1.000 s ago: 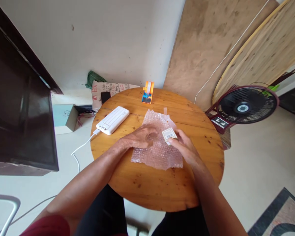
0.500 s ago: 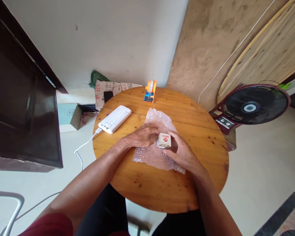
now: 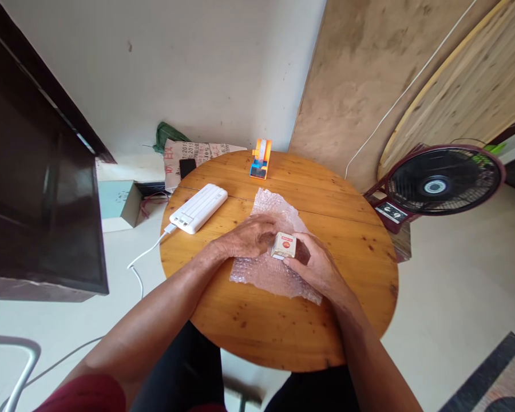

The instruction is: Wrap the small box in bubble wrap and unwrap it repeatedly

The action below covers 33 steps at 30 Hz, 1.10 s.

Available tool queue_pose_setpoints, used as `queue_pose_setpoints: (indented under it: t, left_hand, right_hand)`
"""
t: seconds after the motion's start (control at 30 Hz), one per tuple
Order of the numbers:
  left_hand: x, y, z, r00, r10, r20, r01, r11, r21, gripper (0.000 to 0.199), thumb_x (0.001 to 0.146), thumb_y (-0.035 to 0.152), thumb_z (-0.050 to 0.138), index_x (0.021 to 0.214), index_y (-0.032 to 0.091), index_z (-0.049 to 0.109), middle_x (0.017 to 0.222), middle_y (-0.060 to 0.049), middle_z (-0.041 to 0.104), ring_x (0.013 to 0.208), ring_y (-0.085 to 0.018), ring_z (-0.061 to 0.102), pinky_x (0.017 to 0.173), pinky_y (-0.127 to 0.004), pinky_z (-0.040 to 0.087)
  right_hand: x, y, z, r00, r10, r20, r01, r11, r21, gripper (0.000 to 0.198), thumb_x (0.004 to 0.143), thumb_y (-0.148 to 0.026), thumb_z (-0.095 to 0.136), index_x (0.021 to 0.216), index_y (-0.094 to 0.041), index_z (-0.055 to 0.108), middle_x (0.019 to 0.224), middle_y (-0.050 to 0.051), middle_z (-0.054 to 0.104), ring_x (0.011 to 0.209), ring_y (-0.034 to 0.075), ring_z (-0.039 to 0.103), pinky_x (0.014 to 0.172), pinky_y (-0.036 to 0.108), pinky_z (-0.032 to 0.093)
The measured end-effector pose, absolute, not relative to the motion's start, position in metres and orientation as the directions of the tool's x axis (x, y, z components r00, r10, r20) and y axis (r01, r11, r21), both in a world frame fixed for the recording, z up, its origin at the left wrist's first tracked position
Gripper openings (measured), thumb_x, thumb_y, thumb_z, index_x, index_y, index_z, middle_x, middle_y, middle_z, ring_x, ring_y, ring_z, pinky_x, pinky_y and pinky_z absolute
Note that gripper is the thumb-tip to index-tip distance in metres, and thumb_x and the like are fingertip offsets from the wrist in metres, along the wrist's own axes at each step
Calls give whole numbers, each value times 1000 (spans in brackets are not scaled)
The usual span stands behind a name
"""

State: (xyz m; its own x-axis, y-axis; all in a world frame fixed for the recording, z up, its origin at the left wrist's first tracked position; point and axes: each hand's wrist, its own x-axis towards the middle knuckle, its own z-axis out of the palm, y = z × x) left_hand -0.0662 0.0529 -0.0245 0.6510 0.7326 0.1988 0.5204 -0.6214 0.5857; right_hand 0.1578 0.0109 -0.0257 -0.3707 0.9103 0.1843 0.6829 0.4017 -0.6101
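A small cream-coloured box (image 3: 284, 245) with a red print on top sits near the middle of a sheet of bubble wrap (image 3: 266, 276). My right hand (image 3: 315, 262) grips it from the right, index finger at the far corner and thumb at the near one. To the left of the box, my left hand (image 3: 253, 236) rests over the wrap with fingers bent and the thumb apart from them. Its fingertips come close to the box; whether they touch it I cannot tell. The wrap lies flat on the round wooden table (image 3: 347, 246).
An orange and blue tape dispenser (image 3: 261, 160) stands at the table's far edge. On the left lies a white power bank (image 3: 199, 208) with a white cable (image 3: 148, 250) running off the edge. A dark fan (image 3: 444, 180) stands beyond the table on the right.
The small box has turned slightly and shifted a little to the left, with my right hand at it. My left hand has barely moved.
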Motion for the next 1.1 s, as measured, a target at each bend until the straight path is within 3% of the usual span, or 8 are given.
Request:
queue_pose_setpoints:
  t: [0.4, 0.6, 0.93, 1.1]
  left_hand:
    - [-66, 54, -33, 636, 730, 252, 524, -648, 553, 54, 66, 10, 53, 119, 18, 55, 132, -8, 53, 128, -26, 44, 111, -42, 32]
    - [-67, 52, -30, 643, 734, 219, 530, -633, 564, 62, 69, 13, 54, 129, 21, 47, 138, -7, 48, 131, -25, 40, 111, -43, 31]
    - [-67, 55, -36, 639, 737, 219, 512, -620, 594, 63, 69, 13, 55, 131, 19, 46, 139, -10, 47, 133, -26, 38, 113, -44, 29]
    - [-66, 54, -28, 632, 718, 292, 421, -634, 649, 67, 63, 7, 57, 128, 23, 51, 136, -7, 51, 133, -31, 37, 112, -49, 29]
  right_hand:
    - [157, 10, -26, -331, 924, 194, 658, 373, -654, 45, 78, -27, 62, 121, -25, 52, 124, 6, 59, 115, 25, 54, 99, 41, 41]
    - [159, 14, -33, -312, 922, 228, 696, 385, -607, 53, 79, -30, 62, 130, -24, 51, 128, 8, 59, 120, 27, 52, 103, 44, 38]
    - [158, 16, -38, -305, 918, 254, 722, 397, -566, 59, 79, -30, 63, 135, -23, 46, 137, 9, 53, 126, 28, 47, 106, 47, 36]
    - [158, 12, -34, -289, 925, 245, 651, 378, -659, 57, 82, -34, 61, 135, -23, 44, 130, 10, 57, 118, 27, 54, 102, 45, 42]
